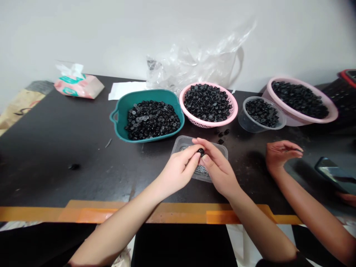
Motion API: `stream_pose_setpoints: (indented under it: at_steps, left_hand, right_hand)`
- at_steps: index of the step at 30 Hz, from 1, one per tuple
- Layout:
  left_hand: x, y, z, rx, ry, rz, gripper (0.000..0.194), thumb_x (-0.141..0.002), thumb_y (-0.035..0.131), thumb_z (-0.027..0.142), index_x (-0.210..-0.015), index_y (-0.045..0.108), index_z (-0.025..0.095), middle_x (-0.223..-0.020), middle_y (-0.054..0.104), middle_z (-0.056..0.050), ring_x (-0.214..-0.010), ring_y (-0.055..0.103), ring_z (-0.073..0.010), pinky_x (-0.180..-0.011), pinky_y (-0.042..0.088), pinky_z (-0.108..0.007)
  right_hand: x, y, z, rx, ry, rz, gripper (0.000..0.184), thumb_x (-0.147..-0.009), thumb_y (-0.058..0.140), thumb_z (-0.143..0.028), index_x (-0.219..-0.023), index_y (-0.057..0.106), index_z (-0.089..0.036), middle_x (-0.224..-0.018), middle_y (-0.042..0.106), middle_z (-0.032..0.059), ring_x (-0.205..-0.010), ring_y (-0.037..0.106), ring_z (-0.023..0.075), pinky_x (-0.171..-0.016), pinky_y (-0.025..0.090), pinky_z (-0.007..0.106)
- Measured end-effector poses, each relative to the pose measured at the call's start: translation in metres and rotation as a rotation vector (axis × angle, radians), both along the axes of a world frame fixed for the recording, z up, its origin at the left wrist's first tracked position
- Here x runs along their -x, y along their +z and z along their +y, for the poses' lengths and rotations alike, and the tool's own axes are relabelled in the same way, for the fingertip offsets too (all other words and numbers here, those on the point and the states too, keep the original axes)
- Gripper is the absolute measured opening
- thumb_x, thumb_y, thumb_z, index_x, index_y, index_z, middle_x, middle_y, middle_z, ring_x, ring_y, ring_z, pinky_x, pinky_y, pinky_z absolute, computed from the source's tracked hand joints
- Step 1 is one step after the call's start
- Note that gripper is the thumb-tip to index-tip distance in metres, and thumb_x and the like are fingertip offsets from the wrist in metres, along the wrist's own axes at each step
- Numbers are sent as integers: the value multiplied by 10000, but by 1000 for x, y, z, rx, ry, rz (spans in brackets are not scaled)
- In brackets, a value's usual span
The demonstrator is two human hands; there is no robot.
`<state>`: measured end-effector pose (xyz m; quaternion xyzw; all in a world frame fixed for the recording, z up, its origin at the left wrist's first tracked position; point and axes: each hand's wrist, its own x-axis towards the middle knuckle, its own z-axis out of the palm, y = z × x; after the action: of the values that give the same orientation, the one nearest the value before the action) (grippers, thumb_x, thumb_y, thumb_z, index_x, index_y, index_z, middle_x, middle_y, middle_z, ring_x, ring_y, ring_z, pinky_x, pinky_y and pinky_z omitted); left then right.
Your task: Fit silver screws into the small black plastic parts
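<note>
My left hand (pixel 178 171) and my right hand (pixel 218 168) meet over a shallow clear plastic tray (pixel 180 142), pinching a small black plastic part (pixel 200 151) between their fingertips. Small grey metal pieces (pixel 201 170) lie in the tray, partly hidden under my hands. Behind it are a teal basket (pixel 150 95), a pink basket (pixel 233 111), and a clear plastic tub (pixel 258 99), all filled with black plastic parts. A few loose black parts (pixel 221 134) lie on the table just beyond the tray.
A co-worker's hand (pixel 280 154) rests to my right, near a phone (pixel 330 173). A larger pink basket (pixel 306 120) of black parts stands at the far right. A plastic bag (pixel 194 61), paper sheet (pixel 125 91), and tissue pack (pixel 79 86) lie along the back.
</note>
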<state>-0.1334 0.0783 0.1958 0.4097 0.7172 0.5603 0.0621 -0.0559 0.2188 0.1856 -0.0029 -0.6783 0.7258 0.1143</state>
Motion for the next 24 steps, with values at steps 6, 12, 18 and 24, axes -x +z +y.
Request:
stream_pose_setpoints:
  at_steps: [6, 12, 18, 24]
  left_hand:
    - [-2, 2, -1, 22, -36, -25, 267, -997, 453, 180, -1144, 653, 84, -999, 710, -67, -847, 666, -124, -781, 504, -213]
    - [-2, 1, -1, 29, -67, -80, 317, -1004, 488, 239, -1268, 605, 105, -1074, 713, -59, -878, 671, -125, -852, 507, -232]
    - [-4, -2, 0, -16, -40, -70, 263, -1006, 493, 215, -1187, 653, 112, -1107, 719, -52, -976, 683, -129, -872, 506, -197]
    - [-6, 4, -1, -35, -36, -143, 262, -1024, 461, 242, -1128, 665, 113, -1000, 720, -35, -916, 679, -119, -815, 513, -183]
  right_hand:
    - [-5, -4, -10, -50, 30, -12, 360, -1036, 460, -344, -1393, 503, -337, -1442, 542, 28, -1373, 486, 214, -1214, 343, 463]
    - [-8, -7, 37, -253, -162, 155, 529, -991, 422, -606, -1380, 563, -276, -1271, 664, 67, -1204, 629, 273, -1042, 537, 459]
    - [-34, -45, 193, -220, -549, 503, 417, -993, 419, -582, -1338, 600, -433, -1201, 695, -61, -1174, 648, 224, -904, 627, 377]
    - [-44, -75, 223, -169, -476, 426, 384, -1050, 345, -497, -1389, 526, -497, -1158, 721, -75, -1101, 693, 200, -756, 648, 339]
